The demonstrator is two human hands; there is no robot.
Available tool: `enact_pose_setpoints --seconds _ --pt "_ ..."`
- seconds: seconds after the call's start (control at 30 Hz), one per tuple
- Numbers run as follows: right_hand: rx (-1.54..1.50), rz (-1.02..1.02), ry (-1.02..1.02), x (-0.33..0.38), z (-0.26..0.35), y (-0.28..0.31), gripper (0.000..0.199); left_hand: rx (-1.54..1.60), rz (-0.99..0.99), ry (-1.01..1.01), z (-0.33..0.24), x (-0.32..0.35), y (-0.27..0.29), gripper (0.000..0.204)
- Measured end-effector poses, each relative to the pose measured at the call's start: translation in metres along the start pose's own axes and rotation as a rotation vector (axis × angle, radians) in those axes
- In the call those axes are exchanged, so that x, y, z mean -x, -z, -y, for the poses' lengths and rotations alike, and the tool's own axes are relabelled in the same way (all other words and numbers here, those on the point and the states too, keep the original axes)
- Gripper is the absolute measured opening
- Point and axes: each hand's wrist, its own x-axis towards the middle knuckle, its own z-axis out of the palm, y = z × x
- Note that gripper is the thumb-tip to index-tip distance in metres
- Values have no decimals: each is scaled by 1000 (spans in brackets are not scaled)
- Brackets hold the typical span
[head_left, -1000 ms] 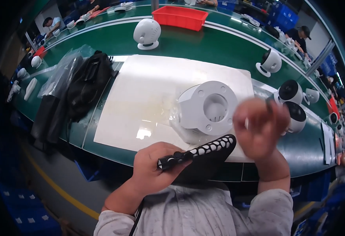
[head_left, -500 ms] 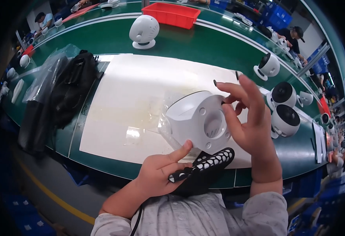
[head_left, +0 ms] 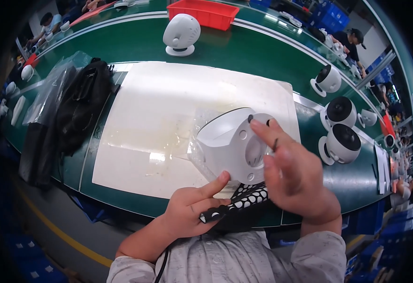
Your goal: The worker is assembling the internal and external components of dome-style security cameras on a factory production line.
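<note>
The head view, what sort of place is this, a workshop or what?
Most likely a factory assembly line. A long green workbench carries several alike white round units, a red parts bin sits farther along, and other people work at the same bench. The left hand and right hand hold a white housing.

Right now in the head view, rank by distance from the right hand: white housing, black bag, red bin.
1. white housing: touched by the right hand.
2. black bag: far left on the table.
3. red bin: top, at the table's far edge.
</note>
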Motion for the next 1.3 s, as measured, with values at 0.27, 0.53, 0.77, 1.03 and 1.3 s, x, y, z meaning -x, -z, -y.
enact_pose_setpoints --seconds 0.27,0.53,0.77,1.03,1.3 --pt "-230 -257 -176 -3 -24 -10 66 25 -3 -10 2 3 -3 16" --pt "-354 8 -313 -16 -8 -8 53 25 11 -13 4 3 -2 16" --pt "233 153 -162 -19 23 9 41 8 46 1 2 3 -1 19" --pt "-254 -47 -296 18 -2 -1 17 27 21 36 -1 -2 -1 16" --pt "-223 -33 -327 32 10 -15 8 48 -9 10 6 0 -7 22"
